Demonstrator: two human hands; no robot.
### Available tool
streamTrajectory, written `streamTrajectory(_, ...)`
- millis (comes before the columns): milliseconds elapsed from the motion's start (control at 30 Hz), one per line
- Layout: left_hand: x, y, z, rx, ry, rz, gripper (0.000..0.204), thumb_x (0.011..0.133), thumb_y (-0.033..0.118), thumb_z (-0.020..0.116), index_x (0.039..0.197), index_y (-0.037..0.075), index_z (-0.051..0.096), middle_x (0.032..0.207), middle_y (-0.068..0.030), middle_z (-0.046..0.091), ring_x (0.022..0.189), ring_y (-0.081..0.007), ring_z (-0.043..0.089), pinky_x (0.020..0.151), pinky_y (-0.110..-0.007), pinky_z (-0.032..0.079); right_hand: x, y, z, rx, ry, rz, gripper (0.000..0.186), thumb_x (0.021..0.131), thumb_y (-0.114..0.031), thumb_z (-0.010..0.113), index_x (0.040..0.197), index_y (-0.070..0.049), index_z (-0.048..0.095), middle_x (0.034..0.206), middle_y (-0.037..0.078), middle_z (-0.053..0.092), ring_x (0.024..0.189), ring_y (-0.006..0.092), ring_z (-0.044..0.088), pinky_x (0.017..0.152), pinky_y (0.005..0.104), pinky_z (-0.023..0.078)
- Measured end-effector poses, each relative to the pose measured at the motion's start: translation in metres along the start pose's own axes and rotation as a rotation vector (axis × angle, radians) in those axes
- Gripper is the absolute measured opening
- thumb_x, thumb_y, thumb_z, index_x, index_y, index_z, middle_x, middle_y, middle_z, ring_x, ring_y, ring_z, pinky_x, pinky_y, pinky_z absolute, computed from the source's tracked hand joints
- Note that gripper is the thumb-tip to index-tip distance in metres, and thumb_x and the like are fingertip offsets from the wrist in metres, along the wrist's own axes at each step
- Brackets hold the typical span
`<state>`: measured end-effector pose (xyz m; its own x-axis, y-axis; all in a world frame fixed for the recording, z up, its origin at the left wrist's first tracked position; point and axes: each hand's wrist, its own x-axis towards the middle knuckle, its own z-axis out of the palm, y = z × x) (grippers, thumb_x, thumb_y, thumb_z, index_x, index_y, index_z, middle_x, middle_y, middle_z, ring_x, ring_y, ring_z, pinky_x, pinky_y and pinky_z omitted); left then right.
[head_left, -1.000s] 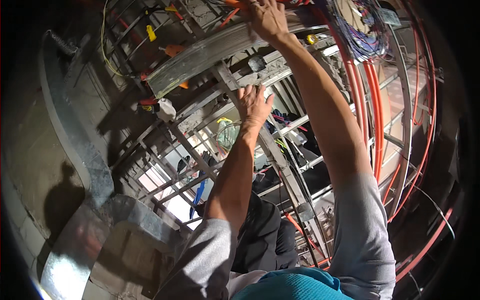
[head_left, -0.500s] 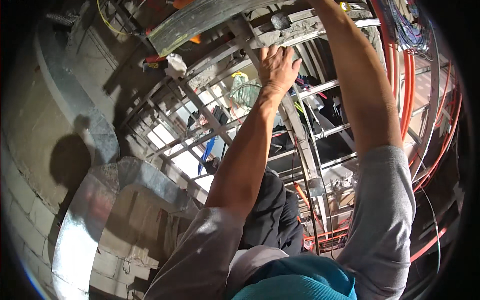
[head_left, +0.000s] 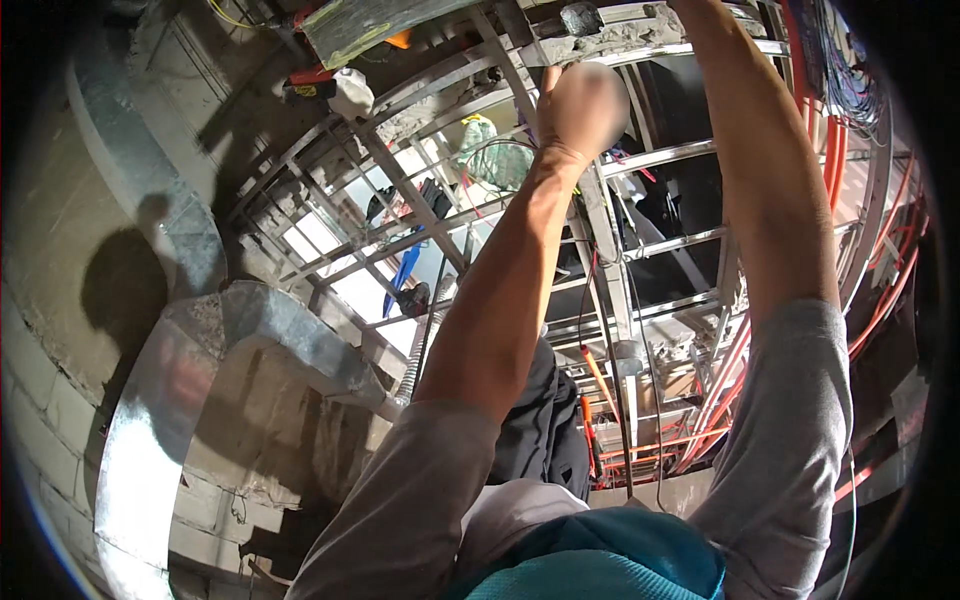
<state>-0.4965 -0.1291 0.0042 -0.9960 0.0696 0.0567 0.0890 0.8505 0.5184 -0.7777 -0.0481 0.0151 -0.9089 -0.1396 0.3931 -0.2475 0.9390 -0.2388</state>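
Note:
My left hand [head_left: 582, 108] reaches up over the metal framing grid [head_left: 670, 156], near a vertical channel [head_left: 598, 235]. A blurred patch covers most of it, so its finger shape and any contact are unclear. My right forearm [head_left: 760, 170] runs out past the top edge, so that hand is out of sight. A dusty metal trough [head_left: 380, 25] lies at the top, with a red-and-black tool [head_left: 308, 85] and a crumpled white object [head_left: 350, 92] below it.
A bent galvanized duct [head_left: 155, 420] runs along the left, by a block wall [head_left: 50, 420]. Orange conduits [head_left: 832, 155] and a cable bundle [head_left: 845, 75] run at the right. Dark trousers [head_left: 540, 420] show between my arms. A bright opening [head_left: 310, 245] shows through the grid.
Both arms have moved right and upward in the picture, and the right hand has left the frame. My left hand's fingers were spread earlier; now they are blurred. The surroundings have shifted with the camera.

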Motion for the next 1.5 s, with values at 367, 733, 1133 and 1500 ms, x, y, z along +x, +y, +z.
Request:
streamTrajectory(367, 0.004, 0.004, 0.002, 0.029, 0.068, 0.024, 0.029, 0.078, 0.037, 0.083, 0.092, 0.016, 0.068, 0.081, -0.0019, 0.069, 0.089, -0.0218, 0.059, 0.085, -0.04, 0.039, 0.003, -0.006, -0.012, 0.041, -0.089, 0.018, 0.055, 0.094, -0.037, 0.063, 0.135, -0.002, 0.052, 0.131, 0.021, 0.058, 0.126, 0.0389, 0.05, 0.11, 0.0543, 0.036)
streamTrajectory(733, 0.005, 0.003, 0.003, 0.048, 0.055, 0.026, 0.029, 0.078, 0.036, 0.083, 0.093, 0.016, 0.069, 0.082, -0.0032, 0.069, 0.093, -0.0226, 0.059, 0.088, -0.041, 0.04, 0.004, -0.01, -0.019, 0.087, -0.083, 0.039, 0.057, 0.091, -0.036, 0.067, 0.134, -0.001, 0.052, 0.129, 0.02, 0.059, 0.124, 0.0386, 0.051, 0.11, 0.0511, 0.036)
streamTrajectory(1133, 0.006, 0.009, -0.004, -0.022, 0.001, 0.013, 0.031, 0.083, 0.037, 0.08, 0.097, 0.013, 0.068, 0.083, -0.0064, 0.067, 0.093, -0.0268, 0.059, 0.088, -0.046, 0.041, 0.003, -0.01, -0.025, 0.135, -0.058, 0.035, 0.043, 0.093, -0.024, 0.059, 0.128, 0.0, 0.054, 0.121, 0.023, 0.059, 0.12, 0.0416, 0.052, 0.105, 0.0545, 0.039)
streamTrajectory(1500, 0.025, 0.011, -0.058, -0.323, -0.372, 0.022, 0.055, 0.081, 0.041, 0.08, 0.121, 0.008, 0.062, 0.113, -0.0122, 0.066, 0.11, -0.0307, 0.057, 0.102, -0.05, 0.038, 0.015, -0.016, -0.04, 0.064, -0.151, 0.048, 0.028, 0.097, -0.023, 0.063, 0.119, -0.006, 0.059, 0.116, 0.017, 0.061, 0.113, 0.0339, 0.057, 0.099, 0.0506, 0.043)
